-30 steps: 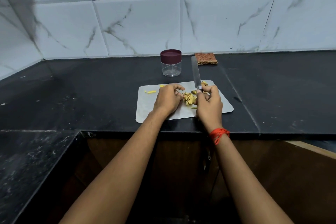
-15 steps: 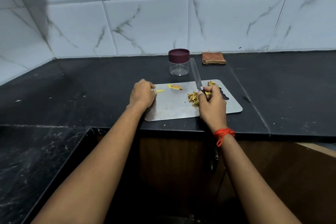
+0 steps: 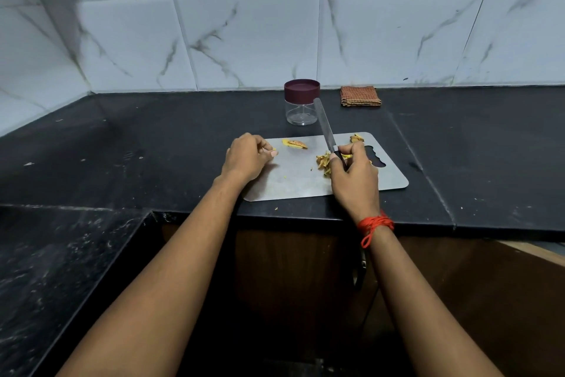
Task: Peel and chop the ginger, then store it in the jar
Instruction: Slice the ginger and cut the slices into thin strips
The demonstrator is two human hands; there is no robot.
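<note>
On the black counter [image 3: 153, 147], near its front edge: steel cutting board [image 3: 305, 185], lying flat, handle slot cut into its right end. Right hand [image 3: 354, 176] grips the knife [image 3: 325, 127] by the handle, fingers curled round it. Blade points away from the person, angled slightly left; its tip overlaps the jar in view, can't tell if they touch. Red thread [image 3: 374, 223] tied on that wrist. Left hand [image 3: 247, 159] sits at the board's left edge, fingers curled in, thumb tip down by the board. Tiny yellow sliver [image 3: 274, 149] right at its fingertips, can't tell whether it's pinched or just lying there. Ginger piece [image 3: 294, 143], part skin and part yellow flesh, lies near the board's far edge between the two hands, touching neither. Pile of peelings [image 3: 322, 161] just left of the right hand, up against it. Small scrap [image 3: 356, 138] near the board's far right corner. Jar [image 3: 301, 103]: clear, maroon lid on, upright on the counter just behind the board. Folded brown checked cloth [image 3: 360, 96] right of the jar, up against the white marbled tile wall [image 3: 244, 40]
</note>
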